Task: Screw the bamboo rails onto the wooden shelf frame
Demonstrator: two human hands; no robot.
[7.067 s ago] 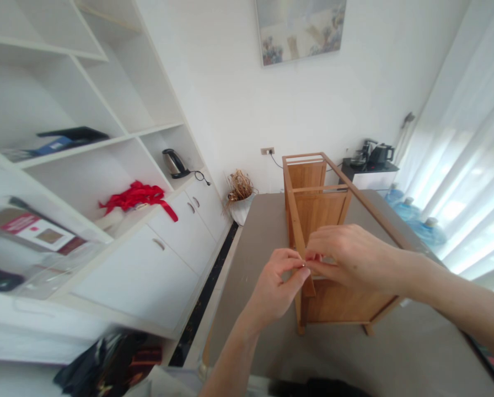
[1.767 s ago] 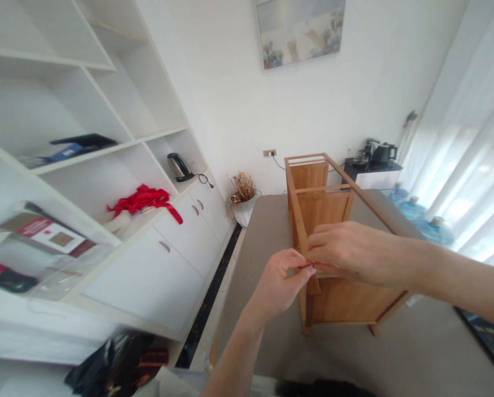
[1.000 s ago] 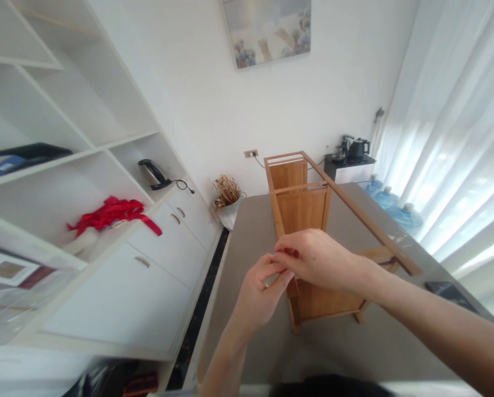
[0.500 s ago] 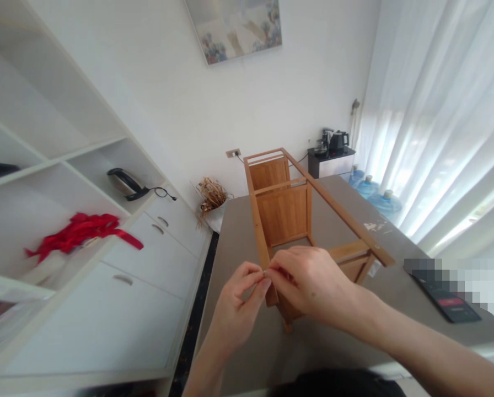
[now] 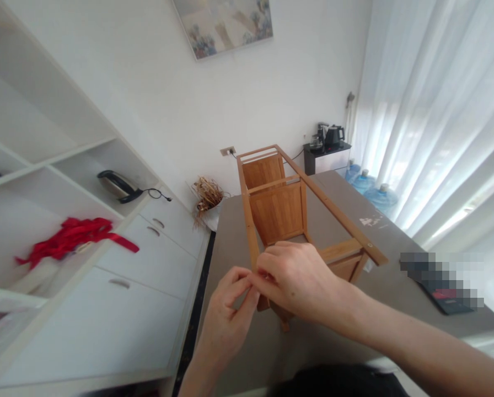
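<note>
A wooden frame rack [image 5: 278, 207] of bamboo-coloured bars and panels lies lengthwise on the grey table [image 5: 346, 212]. My left hand [image 5: 228, 314] and my right hand [image 5: 299, 278] meet at the near end of the rack's left rail. Both pinch together at that spot, fingertips touching. What they pinch is too small and hidden to name. The right hand covers the near corner of the rack.
White shelves and cabinets [image 5: 118, 275] run along the left, with a red ribbon [image 5: 69, 237] and a kettle [image 5: 114, 184]. A basket of dried stalks [image 5: 208, 196] stands by the wall. A dark phone [image 5: 449, 295] lies at the table's right. Water bottles [image 5: 371, 190] and a curtain are at the right.
The view has swung to the right and the hands now sit lower and further left in it. Both hands have kept pinching at the rack's near corner throughout.
</note>
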